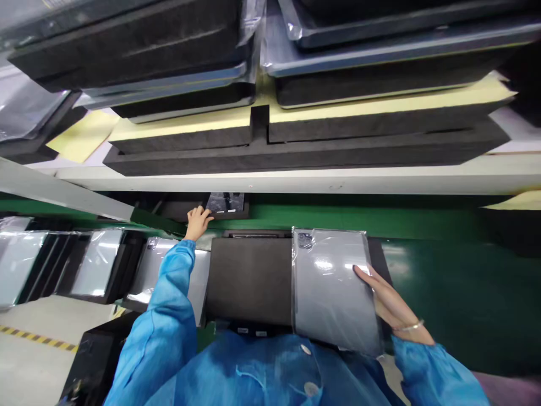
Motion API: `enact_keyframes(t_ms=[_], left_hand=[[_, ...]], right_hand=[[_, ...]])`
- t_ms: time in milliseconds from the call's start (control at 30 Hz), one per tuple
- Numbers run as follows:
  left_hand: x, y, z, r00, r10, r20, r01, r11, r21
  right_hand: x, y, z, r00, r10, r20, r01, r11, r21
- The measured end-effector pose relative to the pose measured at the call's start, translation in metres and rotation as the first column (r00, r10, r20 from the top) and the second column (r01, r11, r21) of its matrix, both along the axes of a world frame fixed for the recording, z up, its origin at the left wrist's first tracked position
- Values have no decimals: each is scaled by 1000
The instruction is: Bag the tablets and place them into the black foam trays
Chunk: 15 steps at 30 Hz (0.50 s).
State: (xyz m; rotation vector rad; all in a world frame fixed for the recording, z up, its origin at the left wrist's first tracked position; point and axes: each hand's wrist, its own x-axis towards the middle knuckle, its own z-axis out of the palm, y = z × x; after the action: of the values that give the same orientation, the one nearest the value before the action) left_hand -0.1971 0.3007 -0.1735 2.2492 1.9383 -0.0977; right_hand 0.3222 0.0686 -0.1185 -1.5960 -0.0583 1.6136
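Observation:
My right hand (386, 296) grips the right edge of a grey tablet (332, 293) in a clear plastic sleeve, thumb on top and the other fingers partly hidden behind it. A camera block shows at the tablet's upper left corner. Beside it lies a flat dark foam sheet (251, 282), close in front of my body. My left hand (198, 223) reaches under the shelf with bent fingers on the near left edge of a black foam tray (236, 215). A dark glossy panel (226, 202) rests in that tray.
Above, a white shelf edge (296, 183) carries dark foam trays (177, 160) with sleeved tablets stacked on them. More sleeved tablets (99, 262) stand in foam at the left. Green bench surface (439, 293) extends to the right. A black box (99, 355) is at lower left.

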Motion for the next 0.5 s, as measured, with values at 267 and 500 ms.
enact_keyframes(t_ms=[267, 500], left_hand=[[36, 14, 15, 965, -3, 261, 10, 1000, -22], [38, -58, 37, 819, 323, 473, -255, 945, -203]], right_hand=[[-2, -12, 0, 997, -26, 75, 24, 999, 32], [41, -68, 12, 953, -230, 195, 240, 970, -28]])
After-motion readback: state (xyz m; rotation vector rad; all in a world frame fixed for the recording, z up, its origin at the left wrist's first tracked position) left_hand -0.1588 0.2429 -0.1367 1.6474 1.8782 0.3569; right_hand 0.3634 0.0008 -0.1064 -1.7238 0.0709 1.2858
